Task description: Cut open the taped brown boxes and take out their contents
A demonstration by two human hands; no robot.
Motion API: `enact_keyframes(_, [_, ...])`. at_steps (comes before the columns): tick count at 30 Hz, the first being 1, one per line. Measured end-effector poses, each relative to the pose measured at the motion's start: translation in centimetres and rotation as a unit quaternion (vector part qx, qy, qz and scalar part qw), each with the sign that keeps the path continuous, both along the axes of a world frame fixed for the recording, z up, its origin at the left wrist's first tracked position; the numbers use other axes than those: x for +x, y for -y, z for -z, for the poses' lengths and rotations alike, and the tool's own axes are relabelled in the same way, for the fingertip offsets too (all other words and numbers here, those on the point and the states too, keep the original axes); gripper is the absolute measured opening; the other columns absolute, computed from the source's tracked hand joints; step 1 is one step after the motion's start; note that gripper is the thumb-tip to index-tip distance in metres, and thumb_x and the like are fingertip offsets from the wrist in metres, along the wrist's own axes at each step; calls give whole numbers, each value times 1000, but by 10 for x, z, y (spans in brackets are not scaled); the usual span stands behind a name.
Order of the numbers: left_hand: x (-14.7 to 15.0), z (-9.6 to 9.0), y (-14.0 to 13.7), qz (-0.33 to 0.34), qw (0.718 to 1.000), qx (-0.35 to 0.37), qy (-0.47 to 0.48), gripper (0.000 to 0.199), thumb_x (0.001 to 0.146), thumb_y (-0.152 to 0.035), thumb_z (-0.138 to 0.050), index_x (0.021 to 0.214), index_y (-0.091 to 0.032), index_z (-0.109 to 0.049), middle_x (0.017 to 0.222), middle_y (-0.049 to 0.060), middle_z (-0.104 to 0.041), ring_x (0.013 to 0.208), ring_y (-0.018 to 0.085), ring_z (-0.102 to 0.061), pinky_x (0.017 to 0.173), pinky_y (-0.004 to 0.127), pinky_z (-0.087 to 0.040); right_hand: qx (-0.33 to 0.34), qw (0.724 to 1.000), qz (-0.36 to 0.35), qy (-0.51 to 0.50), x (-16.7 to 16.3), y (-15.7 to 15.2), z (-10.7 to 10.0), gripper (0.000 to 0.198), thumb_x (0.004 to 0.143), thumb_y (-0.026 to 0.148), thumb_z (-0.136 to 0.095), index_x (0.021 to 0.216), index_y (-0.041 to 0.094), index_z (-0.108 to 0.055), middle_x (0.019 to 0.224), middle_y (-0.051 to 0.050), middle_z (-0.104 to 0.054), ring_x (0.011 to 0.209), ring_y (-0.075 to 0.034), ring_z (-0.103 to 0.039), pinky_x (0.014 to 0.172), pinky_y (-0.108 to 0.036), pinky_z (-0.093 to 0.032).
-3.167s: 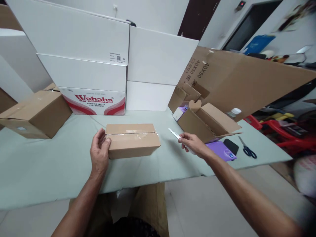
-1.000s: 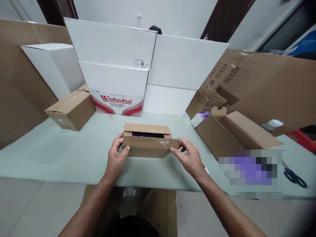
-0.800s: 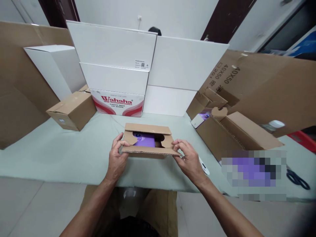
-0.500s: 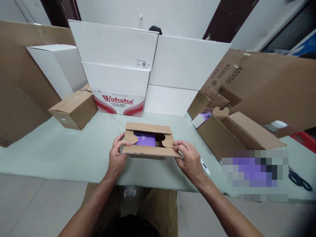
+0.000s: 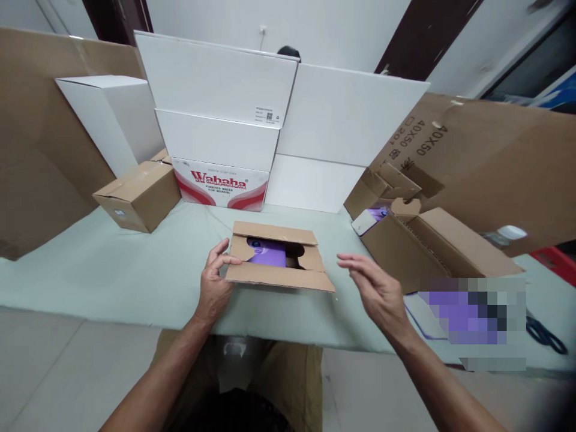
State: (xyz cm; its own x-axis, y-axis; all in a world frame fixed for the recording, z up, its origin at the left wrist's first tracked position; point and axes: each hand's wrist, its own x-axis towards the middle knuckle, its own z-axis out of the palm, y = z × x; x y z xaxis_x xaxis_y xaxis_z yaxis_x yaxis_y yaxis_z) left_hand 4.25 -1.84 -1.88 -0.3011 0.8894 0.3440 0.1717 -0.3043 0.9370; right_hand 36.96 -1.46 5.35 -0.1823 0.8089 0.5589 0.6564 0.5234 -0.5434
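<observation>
A small brown cardboard box (image 5: pixel 281 279) stands on the pale green table in front of me, its flaps partly folded. Through the gap between them shows a purple box (image 5: pixel 270 254) with a dark round mark; the rest of the space beside it looks dark. My left hand (image 5: pixel 215 281) grips the cardboard box by its left side, thumb over the flap edge. To the right of the box, my right hand (image 5: pixel 378 294) is in the air, holding nothing, its fingers stretched toward the box without touching it.
A larger open carton (image 5: pixel 400 255) stands at the right, with a purple and white box (image 5: pixel 366 222) behind its left corner. Dark-handled scissors (image 5: pixel 546 335) lie by a pixelated area. White panels and a Wahaha carton (image 5: pixel 220 187) stand at the back; a taped brown carton (image 5: pixel 139 195) is at left.
My right hand has let go of the cardboard box's right side and moved right. My left hand keeps its hold. The view has shifted slightly.
</observation>
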Motion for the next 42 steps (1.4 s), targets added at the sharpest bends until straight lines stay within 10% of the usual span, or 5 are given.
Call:
enact_keyframes(9, [0, 2, 0, 8, 1000, 7, 18, 22, 75, -40, -83, 82, -21, -77, 151, 17, -54, 132, 34, -60, 112, 53, -46, -197, 977, -56, 65, -34, -76, -18, 60, 83, 35, -66, 141, 24, -62, 147, -12, -61, 122, -31, -64, 77, -37, -57])
enact_keyframes(14, [-1, 4, -1, 11, 1000, 7, 19, 23, 73, -40, -86, 82, -20, -77, 151, 17, -54, 131, 34, -61, 112, 53, -46, -234, 969, -81, -7, -39, -95, -10, 44, 90, 49, -61, 122, 21, -74, 128, -10, -72, 117, -29, -66, 95, -42, -54])
enact_keyframes(26, [-1, 1, -3, 1, 1000, 2, 17, 19, 76, -38, -81, 82, -21, -76, 148, 16, -58, 136, 35, -58, 112, 54, -45, -336, 906, 33, -255, -59, -127, 2, 43, 77, 63, -73, 81, 20, -71, 87, -10, -77, 88, -29, -70, 79, -43, -58])
enact_keyframes(37, [-4, -8, 0, 25, 998, -37, 42, 13, 75, -30, -74, 85, -22, -77, 146, 13, -61, 138, 33, -57, 115, 52, -44, -161, 971, 162, -70, -62, -130, 5, 74, 78, 46, -70, 143, 15, -51, 124, -17, -65, 99, -29, -61, 91, -47, -47])
enact_keyframes(42, [-7, -15, 1, 46, 994, -69, 75, 19, 78, -28, -65, 88, -23, -81, 142, 9, -66, 139, 31, -56, 118, 50, -41, 32, 958, 165, 231, -74, -110, -13, 25, 94, 29, -55, 106, 19, -75, 130, -17, -64, 113, -35, -53, 95, -50, -36])
